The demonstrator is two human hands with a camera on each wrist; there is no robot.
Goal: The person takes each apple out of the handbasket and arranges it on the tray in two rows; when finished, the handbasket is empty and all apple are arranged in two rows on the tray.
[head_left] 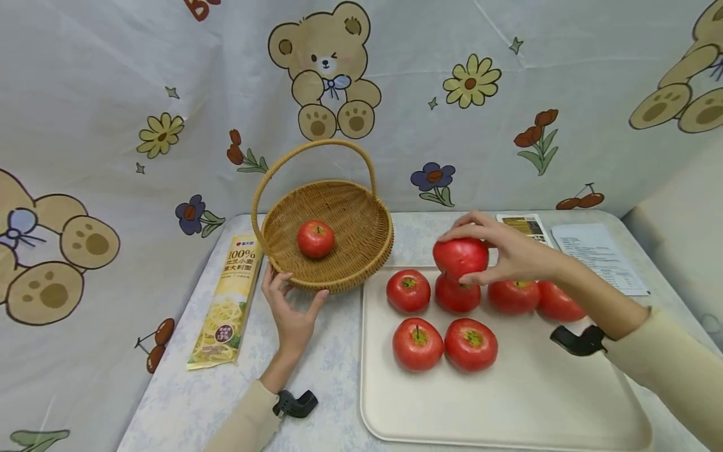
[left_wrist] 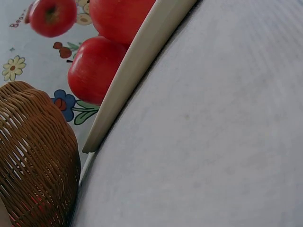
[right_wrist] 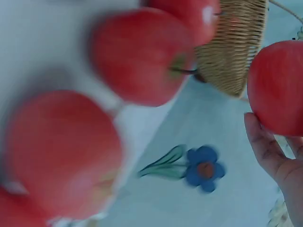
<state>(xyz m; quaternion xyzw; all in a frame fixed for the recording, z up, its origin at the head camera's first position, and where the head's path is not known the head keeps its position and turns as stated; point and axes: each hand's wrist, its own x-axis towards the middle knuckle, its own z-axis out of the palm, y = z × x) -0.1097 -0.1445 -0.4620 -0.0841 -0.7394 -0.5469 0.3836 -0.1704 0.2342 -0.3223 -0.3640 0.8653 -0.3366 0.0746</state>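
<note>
My right hand point(head_left: 503, 251) holds a red apple point(head_left: 460, 256) between thumb and fingers, raised above the back row of apples in the head view. That apple point(left_wrist: 51, 16) also shows at the left wrist view's top left. My left hand point(head_left: 290, 314) grips the front left of a wicker basket point(head_left: 361, 251), thumb and fingers spread along its lower wall. Inside the basket lies one red apple point(head_left: 315, 239), stem up. A cream tray point(head_left: 536, 402) to the right bears several more red apples, including a front one point(head_left: 417, 344) and one beside it point(head_left: 471, 344).
Left of the basket lies a yellow noodle packet point(head_left: 226, 301). Behind the tray are another packet point(head_left: 525, 227) and a printed paper sheet point(head_left: 599, 254). A bear-patterned cloth point(head_left: 407, 75) hangs at the back. The basket's tall handle point(head_left: 316, 143) arches over it.
</note>
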